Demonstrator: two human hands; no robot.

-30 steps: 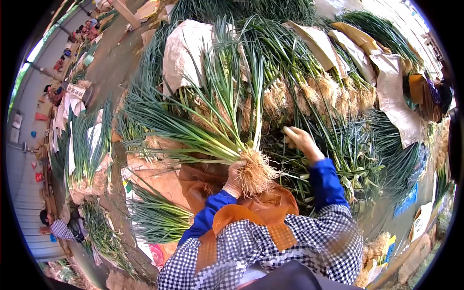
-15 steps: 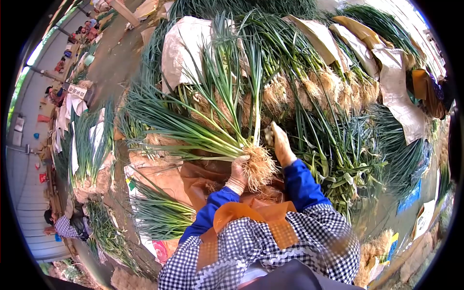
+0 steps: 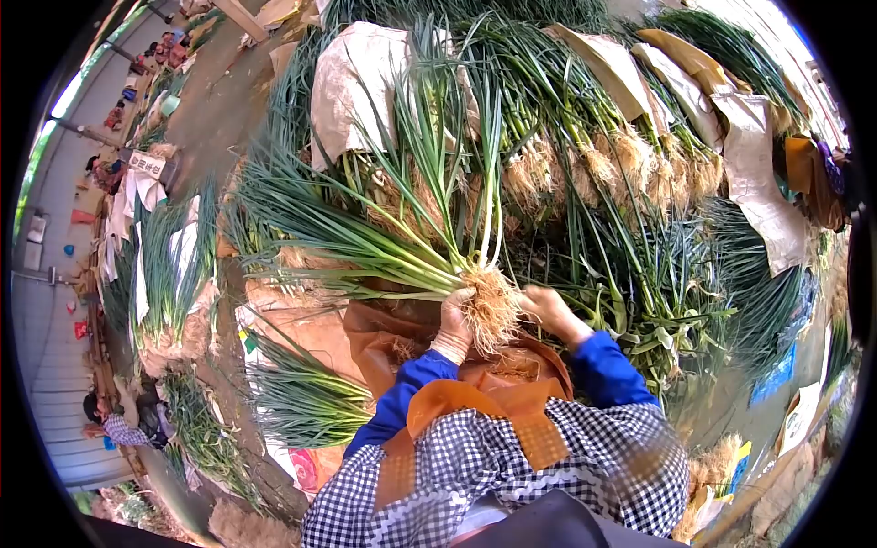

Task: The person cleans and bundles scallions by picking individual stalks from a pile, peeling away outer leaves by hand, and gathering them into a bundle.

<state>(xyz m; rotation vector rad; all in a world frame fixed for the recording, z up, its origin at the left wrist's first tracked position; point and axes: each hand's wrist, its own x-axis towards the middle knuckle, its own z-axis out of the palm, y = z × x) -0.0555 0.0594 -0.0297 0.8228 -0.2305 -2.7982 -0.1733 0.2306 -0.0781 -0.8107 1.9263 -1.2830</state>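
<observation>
Scallion bunch (image 3: 429, 254) slants, roots (image 3: 491, 309) lower right, leaves (image 3: 333, 224) fanning up-left.

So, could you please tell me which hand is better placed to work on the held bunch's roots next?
Probably the right hand: it is beside the roots and does not appear to support the bunch. The left hand is occupied, holding that bunch near its root end.
</observation>
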